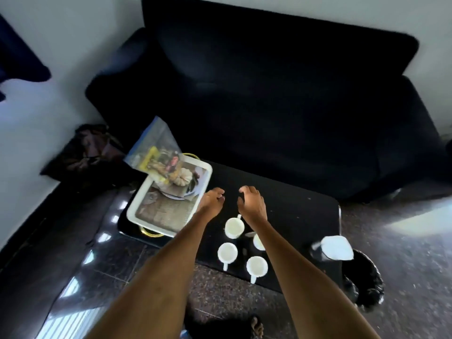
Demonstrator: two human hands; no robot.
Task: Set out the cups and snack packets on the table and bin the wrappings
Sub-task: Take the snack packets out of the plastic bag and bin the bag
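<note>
Several white cups stand on the black table (293, 206): one (234, 227) just below my hands, one (227, 252) at front left, one (256, 266) at front, one (258, 242) partly behind my right forearm. My left hand (212, 201) and my right hand (252, 204) hover over the table's middle, fingers curled and apart, holding nothing. A clear zip bag of snack packets (156, 155) leans on the far end of a white tray (137, 211) at the table's left.
A dark sofa (281, 99) fills the space behind the table. A bin with a black liner (367, 282) stands on the floor at the table's right end, a white wrapping (337, 248) at its rim. A dark bag (85, 152) lies left of the sofa.
</note>
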